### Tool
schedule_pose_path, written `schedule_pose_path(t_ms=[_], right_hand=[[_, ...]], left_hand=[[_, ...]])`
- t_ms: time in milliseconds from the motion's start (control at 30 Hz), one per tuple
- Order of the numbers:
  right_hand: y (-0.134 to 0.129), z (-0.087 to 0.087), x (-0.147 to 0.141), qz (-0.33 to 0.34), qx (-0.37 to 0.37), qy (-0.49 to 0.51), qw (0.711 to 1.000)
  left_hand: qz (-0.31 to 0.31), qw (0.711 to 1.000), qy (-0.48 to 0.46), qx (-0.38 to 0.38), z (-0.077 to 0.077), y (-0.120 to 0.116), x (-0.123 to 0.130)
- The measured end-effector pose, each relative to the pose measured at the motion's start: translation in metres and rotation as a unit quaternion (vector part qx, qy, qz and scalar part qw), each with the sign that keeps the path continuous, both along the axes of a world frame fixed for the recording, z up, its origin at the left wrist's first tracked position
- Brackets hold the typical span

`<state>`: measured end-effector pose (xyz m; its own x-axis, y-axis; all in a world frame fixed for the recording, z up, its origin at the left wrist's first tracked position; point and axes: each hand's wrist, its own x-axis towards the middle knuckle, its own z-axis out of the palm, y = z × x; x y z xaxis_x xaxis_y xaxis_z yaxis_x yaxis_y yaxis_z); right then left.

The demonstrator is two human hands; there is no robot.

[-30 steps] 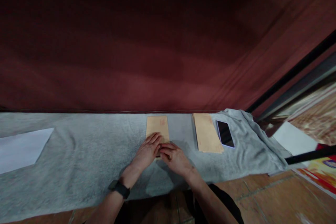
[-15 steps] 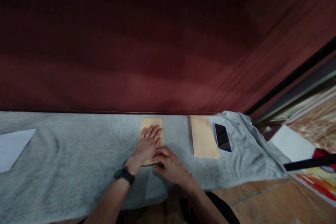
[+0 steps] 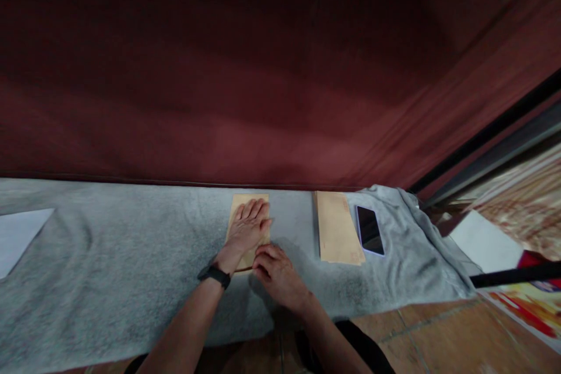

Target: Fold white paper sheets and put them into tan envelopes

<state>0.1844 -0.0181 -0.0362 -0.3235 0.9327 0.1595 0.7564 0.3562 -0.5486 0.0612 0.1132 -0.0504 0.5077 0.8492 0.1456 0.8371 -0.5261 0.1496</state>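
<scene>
A tan paper envelope (image 3: 236,203) lies upright on the grey cloth in front of me. My left hand (image 3: 249,227), with a dark watch on its wrist, rests flat on it, fingers stretched toward the far end. At the near right corner, the curled fingers of my right hand (image 3: 276,272) grip the envelope's edge; the fingertips are partly hidden. A dark reddish-brown line shows across the envelope's near end between my hands.
Right of my hands lies a stack of tan envelopes (image 3: 339,231), with a phone (image 3: 370,229) beside it. White paper (image 3: 21,235) lies far left on the grey cloth (image 3: 144,245). A dark red panel (image 3: 263,99) rises behind. Black bars (image 3: 517,274) stand right.
My left hand has slid slightly away from me along the envelope, its thumb now apart from my right hand. My right hand stays at the near edge, fingers more curled.
</scene>
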Motion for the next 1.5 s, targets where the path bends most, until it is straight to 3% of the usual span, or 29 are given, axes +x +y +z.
schedule_pose_path(t_ms=[200, 367, 633, 933, 1067, 1233, 1500], right_hand=[[0.001, -0.004, -0.001, -0.007, 0.001, -0.011, 1.000], [0.000, 0.001, 0.000, 0.007, 0.002, -0.017, 1.000], [0.001, 0.001, 0.000, -0.001, 0.014, -0.011, 1.000], [0.001, 0.003, 0.001, 0.003, 0.021, 0.026, 0.999], [0.001, 0.001, 0.000, -0.007, 0.022, 0.016, 1.000], [0.001, 0.001, 0.000, -0.007, 0.017, 0.016, 1.000], [0.001, 0.005, 0.000, -0.011, 0.015, -0.012, 1.000]], left_hand=[[-0.034, 0.999, 0.008, -0.017, -0.009, 0.000, -0.017], [-0.069, 0.997, 0.007, -0.020, -0.011, -0.014, -0.035], [-0.129, 0.986, -0.052, -0.097, -0.009, -0.040, -0.069], [-0.155, 0.956, -0.194, -0.155, 0.016, -0.079, -0.077], [-0.128, 0.963, -0.192, -0.142, 0.021, -0.090, -0.078], [-0.091, 0.978, -0.148, -0.112, 0.016, -0.093, -0.079], [-0.086, 0.986, -0.127, -0.059, 0.011, -0.097, -0.080]])
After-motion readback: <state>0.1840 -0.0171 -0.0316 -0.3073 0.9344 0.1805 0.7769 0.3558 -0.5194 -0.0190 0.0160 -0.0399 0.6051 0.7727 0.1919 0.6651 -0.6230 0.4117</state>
